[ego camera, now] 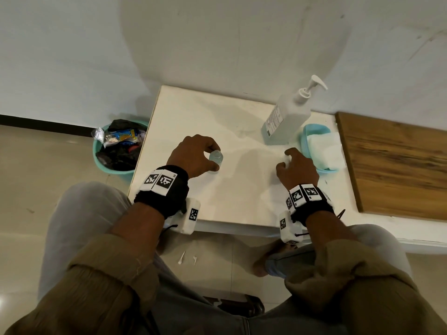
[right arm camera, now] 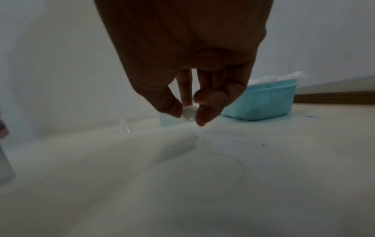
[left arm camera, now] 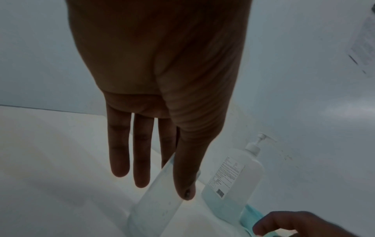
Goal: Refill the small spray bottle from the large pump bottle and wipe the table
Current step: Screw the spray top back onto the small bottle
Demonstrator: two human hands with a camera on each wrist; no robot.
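Note:
The small clear spray bottle (ego camera: 216, 156) (left arm camera: 158, 205) stands uncapped on the white table (ego camera: 205, 112), partly filled with pale liquid. My left hand (ego camera: 212, 157) (left arm camera: 176, 174) pinches its neck between thumb and forefinger, the other fingers straight. My right hand (ego camera: 285, 160) (right arm camera: 188, 114), low over the table to the right, pinches the small white spray cap (right arm camera: 189, 114) between thumb and fingertips. The large pump bottle (ego camera: 287, 119) (left arm camera: 229, 184) stands upright at the back right, behind my right hand, with pale blue liquid low inside.
A light blue tub (ego camera: 307, 139) (right arm camera: 263, 102) of white cloths (ego camera: 324, 151) sits right of the pump bottle. A wooden board (ego camera: 396, 160) covers the table's right end. A teal bin (ego camera: 116, 151) of rubbish stands on the floor at left. A wall backs the table.

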